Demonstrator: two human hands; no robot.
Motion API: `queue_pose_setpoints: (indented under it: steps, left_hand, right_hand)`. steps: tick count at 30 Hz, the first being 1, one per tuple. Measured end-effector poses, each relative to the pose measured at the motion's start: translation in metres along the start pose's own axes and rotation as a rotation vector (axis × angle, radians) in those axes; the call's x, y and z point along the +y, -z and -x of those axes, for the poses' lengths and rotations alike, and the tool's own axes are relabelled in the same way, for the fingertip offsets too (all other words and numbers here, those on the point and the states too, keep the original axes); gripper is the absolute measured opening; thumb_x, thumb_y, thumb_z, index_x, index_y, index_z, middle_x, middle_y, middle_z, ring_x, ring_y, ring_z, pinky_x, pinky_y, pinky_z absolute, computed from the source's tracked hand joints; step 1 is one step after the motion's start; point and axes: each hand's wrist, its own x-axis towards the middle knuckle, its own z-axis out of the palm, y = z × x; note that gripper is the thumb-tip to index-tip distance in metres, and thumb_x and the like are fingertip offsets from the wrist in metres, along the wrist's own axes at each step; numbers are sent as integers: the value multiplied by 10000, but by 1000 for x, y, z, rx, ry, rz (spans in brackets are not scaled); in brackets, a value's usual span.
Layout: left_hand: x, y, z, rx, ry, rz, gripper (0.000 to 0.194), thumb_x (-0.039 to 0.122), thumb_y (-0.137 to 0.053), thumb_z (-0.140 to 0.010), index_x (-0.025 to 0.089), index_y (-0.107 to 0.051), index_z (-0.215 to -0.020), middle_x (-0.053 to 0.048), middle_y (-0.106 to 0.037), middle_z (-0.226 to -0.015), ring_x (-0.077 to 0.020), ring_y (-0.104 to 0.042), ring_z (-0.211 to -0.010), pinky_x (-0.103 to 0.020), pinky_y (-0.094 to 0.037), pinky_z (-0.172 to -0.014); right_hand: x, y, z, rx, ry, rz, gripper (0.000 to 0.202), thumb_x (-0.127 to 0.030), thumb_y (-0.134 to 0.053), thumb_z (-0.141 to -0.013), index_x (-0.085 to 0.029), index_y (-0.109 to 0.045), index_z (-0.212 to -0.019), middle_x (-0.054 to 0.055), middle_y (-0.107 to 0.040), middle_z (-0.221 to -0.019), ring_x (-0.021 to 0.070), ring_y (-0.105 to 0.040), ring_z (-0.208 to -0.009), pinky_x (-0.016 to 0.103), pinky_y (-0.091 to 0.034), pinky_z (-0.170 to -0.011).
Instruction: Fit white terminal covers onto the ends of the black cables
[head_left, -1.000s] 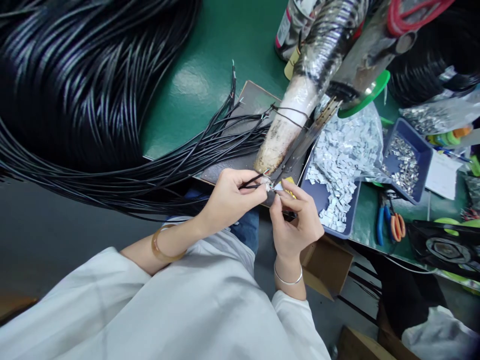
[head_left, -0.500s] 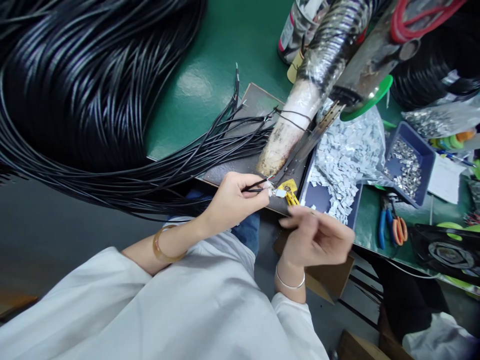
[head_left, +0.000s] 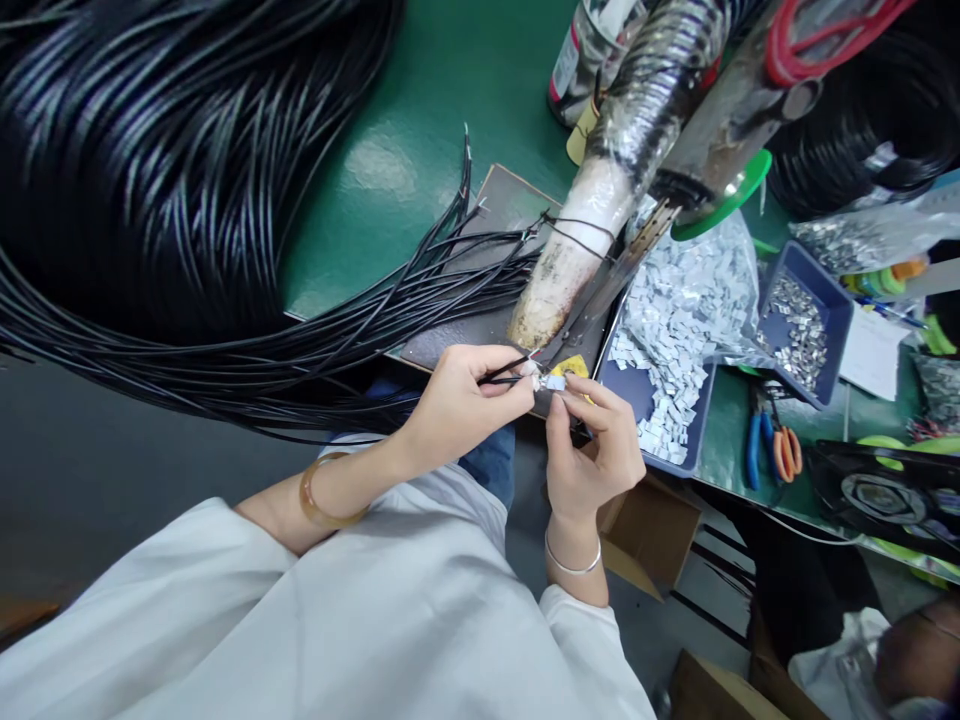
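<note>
My left hand [head_left: 480, 395] is closed in a pinch on a black cable [head_left: 499, 375], whose stripped end shows thin coloured wires at the fingertips. A small pale rectangular piece [head_left: 555, 382] sits at that end, just beyond my left thumb. From the other side my right hand [head_left: 592, 440] meets it, thumb and forefinger curled at its edge. Behind these fingers is a yellow part [head_left: 571, 366], partly hidden. Just above my hands ends a taped, whitish duct [head_left: 559, 285], beside a slim metal bar with a soldering-iron look [head_left: 645, 235].
Black cables [head_left: 360, 345] run in from a big coil at left. To the right stand a blue tray of pale pieces [head_left: 641, 400] and a tray of metal parts [head_left: 832, 350]. Blue-handled pliers [head_left: 754, 450], orange-handled cutters [head_left: 786, 455] and a black fan [head_left: 885, 495] lie further right.
My right hand has moved left from beside the pale-piece tray to the cable end, its fingers now closed at the small piece. My left hand keeps its hold.
</note>
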Motion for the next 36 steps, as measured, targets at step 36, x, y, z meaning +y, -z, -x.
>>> queue_pose_setpoints:
  steps: [36]
  left_hand:
    - [-15, 20, 24, -308, 88, 15, 252, 322, -559, -919, 115, -694, -870, 39, -459, -535, -80, -392, -502, -196, -337, -486]
  right_hand:
    - [76, 55, -32, -234, -337, 413, 145, -334, -605, -870, -204, -580, -810, 19, -679, -784, 161, -655, -700, 302, -522, -676]
